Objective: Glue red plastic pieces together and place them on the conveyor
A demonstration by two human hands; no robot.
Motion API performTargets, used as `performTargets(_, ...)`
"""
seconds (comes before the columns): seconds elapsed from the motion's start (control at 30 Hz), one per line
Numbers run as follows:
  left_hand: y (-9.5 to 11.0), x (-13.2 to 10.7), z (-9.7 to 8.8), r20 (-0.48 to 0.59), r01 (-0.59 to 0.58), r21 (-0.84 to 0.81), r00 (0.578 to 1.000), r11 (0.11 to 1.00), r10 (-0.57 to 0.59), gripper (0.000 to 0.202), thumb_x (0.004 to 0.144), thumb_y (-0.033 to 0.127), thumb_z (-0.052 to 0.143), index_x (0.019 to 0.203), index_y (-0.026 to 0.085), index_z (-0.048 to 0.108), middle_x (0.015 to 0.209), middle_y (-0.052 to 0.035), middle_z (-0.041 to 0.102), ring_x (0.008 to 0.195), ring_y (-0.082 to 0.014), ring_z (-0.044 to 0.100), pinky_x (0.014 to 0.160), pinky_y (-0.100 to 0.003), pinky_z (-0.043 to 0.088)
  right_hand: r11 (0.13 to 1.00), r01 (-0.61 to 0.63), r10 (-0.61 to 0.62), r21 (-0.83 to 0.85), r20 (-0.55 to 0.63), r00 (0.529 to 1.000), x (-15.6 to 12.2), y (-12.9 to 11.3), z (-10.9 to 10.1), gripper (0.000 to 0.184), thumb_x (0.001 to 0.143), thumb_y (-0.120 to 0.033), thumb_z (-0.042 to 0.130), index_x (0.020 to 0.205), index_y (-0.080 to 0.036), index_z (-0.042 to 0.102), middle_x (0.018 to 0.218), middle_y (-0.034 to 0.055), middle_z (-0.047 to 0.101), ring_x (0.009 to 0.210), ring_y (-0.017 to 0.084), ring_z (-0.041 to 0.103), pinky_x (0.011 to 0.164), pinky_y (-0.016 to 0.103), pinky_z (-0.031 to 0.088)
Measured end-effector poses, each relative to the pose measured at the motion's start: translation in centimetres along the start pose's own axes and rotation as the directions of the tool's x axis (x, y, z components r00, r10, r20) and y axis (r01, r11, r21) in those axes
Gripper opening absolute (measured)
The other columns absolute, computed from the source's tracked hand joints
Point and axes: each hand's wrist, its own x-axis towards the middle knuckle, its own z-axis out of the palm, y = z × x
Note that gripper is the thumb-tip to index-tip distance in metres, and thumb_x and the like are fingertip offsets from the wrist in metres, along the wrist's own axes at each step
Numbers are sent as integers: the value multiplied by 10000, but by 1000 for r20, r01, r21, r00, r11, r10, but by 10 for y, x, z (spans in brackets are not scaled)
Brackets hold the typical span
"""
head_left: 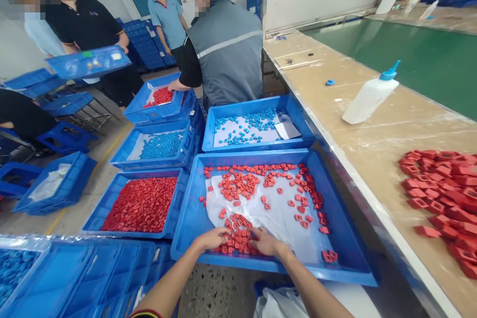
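Observation:
Low in the head view, a cluster of small red plastic pieces point(238, 242) lies between my two hands. My left hand point(213, 238) rests at the cluster's left side, fingers stretched and touching the pieces. On the opposite side is my right hand point(267, 242), its fingers spread against the pieces. Neither hand is closed round a piece; some fingertips are hidden among the red pieces. All this is inside a large blue tray point(346, 268) lined with white sheet point(283, 218). More red pieces point(238, 186) are scattered over the sheet and along the tray's far and right sides.
Beyond my tray stands another with blue pieces point(257, 121). Left are stacked trays, one full of red pieces point(141, 203). The right-hand bench point(372, 154) bears a white squeeze bottle point(368, 99) and a red heap point(443, 194). A person in grey point(231, 49) works ahead; others stand left.

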Motion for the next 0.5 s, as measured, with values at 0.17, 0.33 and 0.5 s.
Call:
performTargets(0.17,17,4,16,50,44,-252,998,967,-32,286,935,396,570,1069,148,619,919,-27,662,712,-139,626,646,-306,539,996,1,-3,86,21,1000,7,1,-1,420,959,-360,614,1333,-191,523,1362,107,510,1202,292,523,1034,540,412)
performTargets(0.33,19,4,17,89,114,-460,993,881,-82,307,935,415,563,1075,149,621,901,-33,680,712,-148,649,656,-326,554,977,48,-46,209,-16,999,6,1,-2,363,962,-408,599,1232,-165,590,1285,96,568,1180,281,538,1028,521,410)
performTargets(0.5,25,11,33,124,155,-628,987,762,-99,287,954,396,537,1021,138,642,812,-19,697,652,-135,654,632,-303,551,932,68,-55,355,-46,997,8,-9,8,327,961,-461,585,1014,-144,647,999,44,662,909,213,636,860,403,509)
